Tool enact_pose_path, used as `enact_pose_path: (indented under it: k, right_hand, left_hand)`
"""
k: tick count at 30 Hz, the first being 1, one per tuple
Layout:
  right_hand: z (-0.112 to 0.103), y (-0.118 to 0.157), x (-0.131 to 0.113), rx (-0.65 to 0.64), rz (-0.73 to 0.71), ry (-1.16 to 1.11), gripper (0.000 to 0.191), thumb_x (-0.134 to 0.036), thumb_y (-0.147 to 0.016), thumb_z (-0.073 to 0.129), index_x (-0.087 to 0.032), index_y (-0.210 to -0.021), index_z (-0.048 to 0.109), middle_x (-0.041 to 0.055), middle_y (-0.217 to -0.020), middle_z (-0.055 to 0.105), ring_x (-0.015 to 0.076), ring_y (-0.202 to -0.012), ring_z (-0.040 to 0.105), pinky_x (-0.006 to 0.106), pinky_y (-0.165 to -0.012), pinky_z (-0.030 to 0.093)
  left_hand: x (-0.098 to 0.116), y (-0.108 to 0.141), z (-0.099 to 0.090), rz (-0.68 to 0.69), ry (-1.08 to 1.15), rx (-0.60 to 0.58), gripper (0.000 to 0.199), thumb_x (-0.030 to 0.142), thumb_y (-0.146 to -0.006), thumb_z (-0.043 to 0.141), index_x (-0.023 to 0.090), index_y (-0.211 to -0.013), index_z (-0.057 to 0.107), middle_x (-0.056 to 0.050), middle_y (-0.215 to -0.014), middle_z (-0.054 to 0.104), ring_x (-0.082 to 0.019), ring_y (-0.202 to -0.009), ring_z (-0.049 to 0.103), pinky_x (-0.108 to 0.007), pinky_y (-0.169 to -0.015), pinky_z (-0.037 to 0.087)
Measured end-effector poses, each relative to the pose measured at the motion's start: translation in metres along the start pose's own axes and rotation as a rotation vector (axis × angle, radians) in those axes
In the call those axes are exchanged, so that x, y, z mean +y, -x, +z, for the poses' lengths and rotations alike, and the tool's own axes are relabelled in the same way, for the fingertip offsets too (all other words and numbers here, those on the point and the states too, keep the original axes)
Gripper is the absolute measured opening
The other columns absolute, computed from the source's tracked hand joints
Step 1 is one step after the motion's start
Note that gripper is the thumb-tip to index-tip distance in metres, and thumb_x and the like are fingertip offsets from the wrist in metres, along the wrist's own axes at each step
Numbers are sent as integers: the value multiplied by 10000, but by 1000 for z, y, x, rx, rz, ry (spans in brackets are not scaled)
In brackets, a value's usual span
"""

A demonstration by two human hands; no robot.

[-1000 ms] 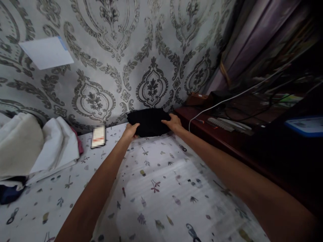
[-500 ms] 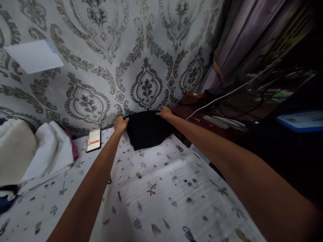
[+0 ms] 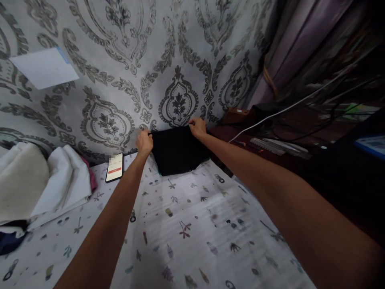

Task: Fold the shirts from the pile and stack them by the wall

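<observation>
A black folded cloth [image 3: 179, 152], its exact garment kind not clear, lies at the far end of the printed sheet [image 3: 192, 208], close to the wall. My left hand [image 3: 144, 141] pinches its far left corner. At the far right corner, my right hand [image 3: 197, 128] grips the edge between thumb and fingers. A thin bit of green shows under the cloth's near left corner. Left of my left forearm lies a phone [image 3: 114, 167] with its screen lit.
Folded white cloths [image 3: 57, 176] are piled on the left, with dark blue fabric [image 3: 12, 243] nearer me. A patterned wall [image 3: 120, 52] rises behind, bearing a white paper [image 3: 45, 68]. On the right are a dark red desk surface [image 3: 222, 132], a white cable [image 3: 264, 119] and a purple curtain [image 3: 288, 52].
Both hands have lifted slightly, raising the far edge of the black cloth a little. The whole view has shifted slightly, so most things sit further right.
</observation>
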State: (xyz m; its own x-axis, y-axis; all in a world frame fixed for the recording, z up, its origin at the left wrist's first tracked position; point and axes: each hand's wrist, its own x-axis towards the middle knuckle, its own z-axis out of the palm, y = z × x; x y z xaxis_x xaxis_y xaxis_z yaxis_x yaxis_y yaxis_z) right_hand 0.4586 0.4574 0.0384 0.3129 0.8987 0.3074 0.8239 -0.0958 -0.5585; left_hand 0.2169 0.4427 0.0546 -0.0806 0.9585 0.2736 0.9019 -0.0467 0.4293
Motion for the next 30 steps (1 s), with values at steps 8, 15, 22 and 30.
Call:
enact_pose_path:
  k: [8,15,22,30]
  right_hand:
    - [-5,85,4,-10,-243,126,464,-342,-993,396,-246,-1427,529,112,-1520,480,336,-1382,423,585,-1110,328]
    - [31,119,-4,-147,-360,346,518,-529,-1012,352,-317,-1458,509,82,-1542,466,383,-1442,316,709,-1080,250]
    - [39,110,-4,-117,-362,324,496,-462,-998,420,-279,-1447,527,116,-1537,468,389,-1439,329,702,-1086,239]
    - [32,132,-2,11,-533,213,443,-341,-985,379,-203,-1347,594,161,-1506,491,330,-1453,345,666,-1127,239]
  left_hand:
    - [-11,78,7,422,-27,17,501,374,-979,467,203,-1449,446,-161,-1505,451,-308,-1412,398,-459,-1155,339]
    - [6,77,34,311,-191,-425,686,581,-997,293,168,-1541,357,-181,-1648,211,-347,-1538,112,-579,-1206,168]
    - [3,92,31,254,-4,-387,647,536,-999,334,183,-1540,354,-153,-1662,176,-326,-1547,68,-639,-1200,150]
    - [-19,224,-119,787,425,-275,413,281,-1000,349,230,-1370,525,-118,-1351,609,-231,-1296,546,-424,-1118,438]
